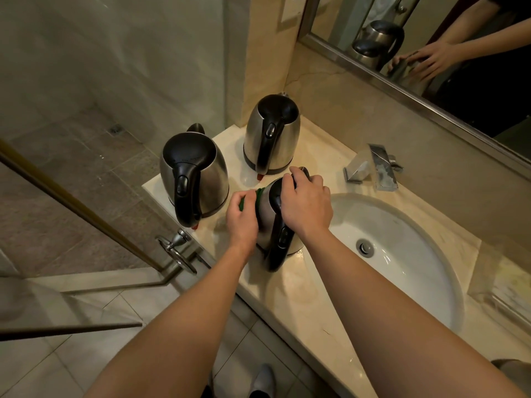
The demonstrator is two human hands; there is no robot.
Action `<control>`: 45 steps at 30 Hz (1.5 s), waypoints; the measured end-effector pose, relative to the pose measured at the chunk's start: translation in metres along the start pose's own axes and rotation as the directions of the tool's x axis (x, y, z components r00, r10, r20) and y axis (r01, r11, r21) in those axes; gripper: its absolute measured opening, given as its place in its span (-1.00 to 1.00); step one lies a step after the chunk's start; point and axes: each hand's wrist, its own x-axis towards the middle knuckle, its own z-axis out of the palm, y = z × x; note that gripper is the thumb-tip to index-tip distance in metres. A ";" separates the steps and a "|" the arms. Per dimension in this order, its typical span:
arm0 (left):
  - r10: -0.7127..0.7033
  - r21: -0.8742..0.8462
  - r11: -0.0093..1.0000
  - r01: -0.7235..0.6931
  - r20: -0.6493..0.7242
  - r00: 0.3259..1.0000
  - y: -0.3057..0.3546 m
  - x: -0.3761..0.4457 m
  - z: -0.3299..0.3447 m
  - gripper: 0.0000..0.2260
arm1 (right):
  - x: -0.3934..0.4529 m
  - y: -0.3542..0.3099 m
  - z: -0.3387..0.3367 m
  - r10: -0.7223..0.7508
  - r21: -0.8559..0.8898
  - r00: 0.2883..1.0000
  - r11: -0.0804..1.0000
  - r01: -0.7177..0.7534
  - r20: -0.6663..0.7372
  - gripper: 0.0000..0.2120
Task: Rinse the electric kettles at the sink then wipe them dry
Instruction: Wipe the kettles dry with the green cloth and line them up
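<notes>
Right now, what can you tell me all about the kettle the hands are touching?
The nearest kettle looks like shiny steel with a black lid and a black handle facing the person. It stands upright on the beige counter, beside the white sink. The right hand rests on its lid. The left hand presses a green cloth against its side. Its lid looks closed.

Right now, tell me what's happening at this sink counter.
A person is wiping an electric kettle that stands on the counter beside the sink. The left hand presses a green cloth against the kettle's side, and the right hand steadies its lid from above. Two more kettles stand behind it. No water runs from the faucet.
</notes>
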 end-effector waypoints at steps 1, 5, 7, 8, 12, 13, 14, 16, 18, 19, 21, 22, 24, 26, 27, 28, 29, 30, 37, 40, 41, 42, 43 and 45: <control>-0.017 -0.020 1.000 0.017 -0.001 1.000 -0.004 -0.006 -0.003 -0.83 | 0.000 0.000 0.000 0.000 0.002 1.000 1.000 0.000 0.001 -0.54; -0.087 -0.095 0.992 0.085 -0.018 0.996 -0.015 -0.031 -0.007 -0.88 | -0.001 0.001 -0.001 -0.010 0.006 1.000 1.000 0.010 0.002 -0.54; -0.101 -0.165 0.981 0.099 -0.003 0.995 -0.016 -0.039 -0.007 -0.90 | -0.002 0.001 -0.001 -0.013 0.006 1.000 1.000 0.013 0.001 -0.54; -0.087 -0.189 0.978 0.088 0.012 0.996 -0.015 -0.042 -0.007 -0.90 | -0.002 0.001 -0.001 -0.015 0.003 1.000 1.000 0.015 0.001 -0.54; 0.022 -0.218 0.976 -0.013 0.036 0.999 -0.006 -0.055 0.001 -0.88 | -0.002 0.001 -0.001 -0.020 0.007 1.000 1.000 0.020 0.002 -0.53; 0.054 -0.204 0.978 -0.045 0.038 0.998 -0.004 -0.058 0.003 -0.86 | -0.002 0.002 -0.001 -0.020 0.008 1.000 1.000 0.020 0.003 -0.53; 0.088 -0.180 0.981 -0.078 0.045 0.995 -0.003 -0.059 0.003 -0.82 | -0.002 0.001 -0.002 -0.020 0.009 1.000 1.000 0.020 0.005 -0.53; 0.155 -0.131 0.981 -0.145 0.073 0.985 0.000 -0.057 0.002 -0.74 | -0.003 0.001 -0.002 -0.022 0.013 1.000 1.000 0.022 0.004 -0.53; 0.212 -0.073 0.976 -0.205 0.111 0.971 0.003 -0.052 0.003 -0.70 | -0.003 0.002 -0.001 -0.028 0.012 1.000 1.000 0.028 -0.004 -0.53; 0.228 -0.042 0.973 -0.225 0.115 0.967 0.005 -0.048 0.005 -0.69 | -0.003 0.002 -0.001 -0.031 0.010 0.999 0.999 0.031 -0.007 -0.53; 0.241 0.001 0.970 -0.242 0.098 0.966 0.011 -0.037 0.009 -0.72 | -0.002 0.002 -0.001 -0.035 0.005 0.999 0.999 0.035 -0.011 -0.53; 0.237 0.010 0.971 -0.239 0.089 0.967 0.014 -0.030 0.011 -0.75 | -0.002 0.002 0.000 -0.035 0.004 0.999 0.999 0.035 -0.014 -0.54; 0.207 0.010 0.978 -0.208 0.081 0.975 0.016 -0.017 0.012 -0.85 | -0.001 0.003 0.000 -0.033 0.006 0.999 0.999 0.033 -0.019 -0.54; 0.162 0.016 0.987 -0.163 0.061 0.985 0.014 -0.010 0.010 -0.89 | -0.001 0.003 0.000 -0.029 0.011 0.999 1.000 0.030 -0.017 -0.54; 0.131 0.020 0.991 -0.132 0.046 0.990 0.010 -0.008 0.008 -0.88 | -0.001 0.002 0.000 -0.029 0.013 0.999 0.999 0.029 -0.016 -0.54; 0.097 0.020 0.995 -0.098 0.037 0.995 0.005 -0.008 0.005 -0.88 | -0.001 0.002 0.000 -0.030 0.013 0.999 0.999 0.030 -0.016 -0.55; 0.068 0.016 0.998 -0.068 0.034 0.997 -0.003 -0.009 0.001 -0.88 | -0.001 0.002 0.000 -0.031 0.013 0.999 0.999 0.031 -0.016 -0.55; 0.048 0.022 0.999 -0.049 0.036 0.998 -0.011 -0.011 -0.003 -0.88 | -0.001 0.002 0.000 -0.031 0.012 0.999 0.999 0.031 -0.017 -0.55; -0.059 0.023 0.998 0.057 0.141 0.988 -0.039 -0.041 -0.020 -0.93 | -0.002 0.003 -0.001 -0.032 0.015 0.999 0.999 0.032 -0.013 -0.55; -0.099 0.005 0.995 0.099 0.171 0.980 -0.043 -0.053 -0.020 -0.89 | -0.002 0.003 0.000 -0.034 0.019 0.999 0.999 0.034 -0.014 -0.54; -0.121 0.001 0.992 0.123 0.181 0.976 -0.042 -0.058 -0.019 -0.87 | -0.001 0.003 0.001 -0.034 0.022 0.999 0.999 0.034 -0.014 -0.54; -0.137 0.004 0.990 0.139 0.186 0.973 -0.041 -0.062 -0.019 -0.85 | -0.001 0.003 0.001 -0.033 0.024 0.999 0.999 0.033 -0.013 -0.53; -0.143 0.012 0.990 0.143 0.186 0.972 -0.039 -0.064 -0.019 -0.83 | -0.002 0.004 0.001 -0.032 0.025 0.999 0.999 0.032 -0.013 -0.53; -0.124 0.015 0.992 0.123 0.169 0.978 -0.034 -0.061 -0.017 -0.82 | -0.003 0.004 0.000 -0.032 0.025 0.999 0.999 0.032 -0.013 -0.53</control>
